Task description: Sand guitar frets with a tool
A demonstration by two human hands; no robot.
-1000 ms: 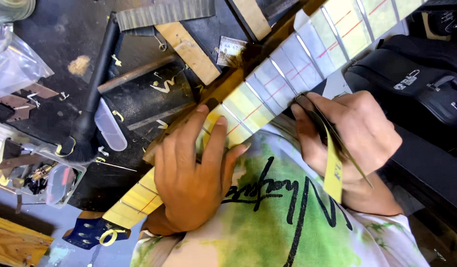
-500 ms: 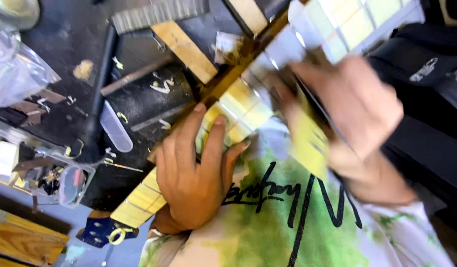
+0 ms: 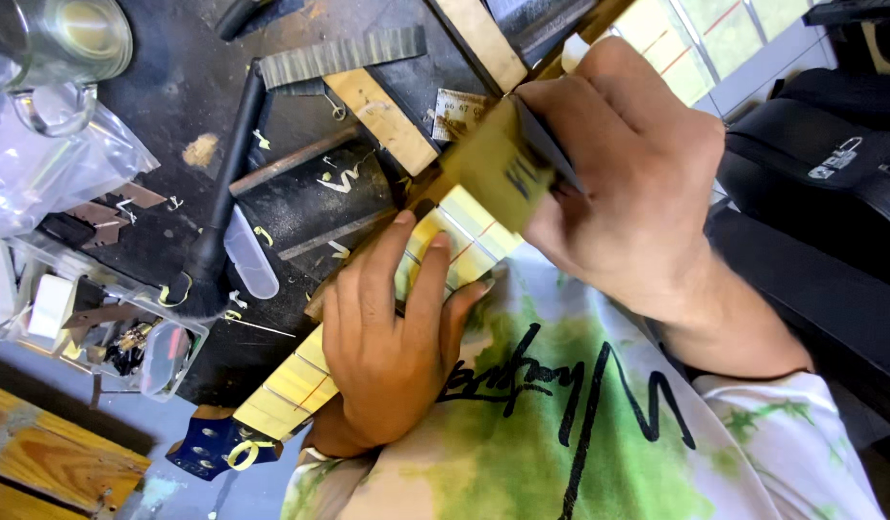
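A guitar neck runs diagonally from a blue headstock at lower left up to the right, its fretboard covered in pale yellow tape between the frets. My left hand lies flat over the neck, fingers spread across the taped fretboard, pressing it down. My right hand is higher up the neck, closed on a thin dark tool with a yellowish flat piece that rests against the fretboard. The tool's working end is hidden under the yellow piece and my fingers.
A black-handled brush lies on the dark workbench beside the neck. Wooden strips lie above it. A clear tray of small parts, a glass jar and a plastic bag sit left. A black case is right.
My right hand has moved from beside the neck up and left onto the fretboard, bringing the tool and yellow piece onto it. My left hand has stayed on the neck.
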